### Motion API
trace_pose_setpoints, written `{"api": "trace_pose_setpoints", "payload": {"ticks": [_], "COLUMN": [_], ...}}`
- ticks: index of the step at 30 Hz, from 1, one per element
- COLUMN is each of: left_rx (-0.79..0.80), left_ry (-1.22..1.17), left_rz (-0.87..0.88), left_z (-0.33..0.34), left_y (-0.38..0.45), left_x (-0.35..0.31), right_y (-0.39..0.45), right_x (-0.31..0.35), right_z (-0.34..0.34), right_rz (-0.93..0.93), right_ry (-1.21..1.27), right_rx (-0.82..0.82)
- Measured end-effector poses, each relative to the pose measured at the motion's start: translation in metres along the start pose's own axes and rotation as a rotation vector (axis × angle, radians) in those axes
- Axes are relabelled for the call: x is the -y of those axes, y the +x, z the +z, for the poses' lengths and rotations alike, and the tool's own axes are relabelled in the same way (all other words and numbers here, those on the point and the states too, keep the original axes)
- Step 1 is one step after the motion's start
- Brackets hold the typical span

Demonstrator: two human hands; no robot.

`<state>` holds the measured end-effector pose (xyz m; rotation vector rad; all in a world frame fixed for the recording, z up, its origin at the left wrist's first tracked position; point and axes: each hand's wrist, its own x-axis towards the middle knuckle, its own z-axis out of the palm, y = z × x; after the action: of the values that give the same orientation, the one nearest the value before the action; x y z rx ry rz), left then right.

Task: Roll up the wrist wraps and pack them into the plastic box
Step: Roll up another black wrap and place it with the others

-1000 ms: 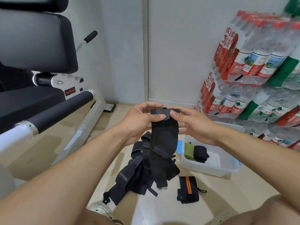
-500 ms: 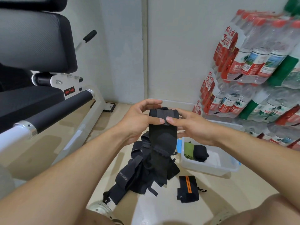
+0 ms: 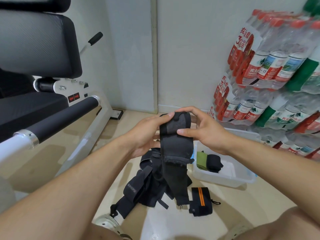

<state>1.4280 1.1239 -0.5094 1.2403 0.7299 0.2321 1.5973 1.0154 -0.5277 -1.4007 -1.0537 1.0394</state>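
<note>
A long black wrist wrap point(image 3: 175, 146) hangs in front of me, its top end partly rolled. My left hand point(image 3: 147, 132) grips the roll from the left, thumb on top. My right hand point(image 3: 204, 129) pinches it from the right, thumb on the front. The wrap's loose tail dangles down to the floor. Below it lies a pile of unrolled black wraps point(image 3: 143, 186). A rolled black wrap with orange stripes point(image 3: 200, 201) sits on the floor beside the pile. The clear plastic box point(image 3: 225, 177) at the right holds a rolled green wrap point(image 3: 201, 161) and a rolled black wrap point(image 3: 213, 162).
A gym bench with a black pad point(image 3: 36, 44) and a white frame with a padded roller point(image 3: 60, 118) fills the left. Shrink-wrapped packs of water bottles point(image 3: 270, 75) are stacked against the wall at the right. My shoe point(image 3: 107, 222) is near the pile.
The roll at the top of the wrap has grown thicker as both hands turned it. The hanging tail has risen a little off the pile.
</note>
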Motion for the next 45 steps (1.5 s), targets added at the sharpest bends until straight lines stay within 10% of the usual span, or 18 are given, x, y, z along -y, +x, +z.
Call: {"api": "trace_pose_setpoints", "payload": {"ticks": [45], "left_rx": [0.002], "left_ry": [-0.118], "left_rz": [0.012], "left_z": [-0.009], "left_y": [0.006], "left_x": [0.001], "right_y": [0.0], "right_x": [0.002], "right_z": [-0.004], "right_rz": [0.006], "right_ry": [-0.052], "right_rx": [0.04]}}
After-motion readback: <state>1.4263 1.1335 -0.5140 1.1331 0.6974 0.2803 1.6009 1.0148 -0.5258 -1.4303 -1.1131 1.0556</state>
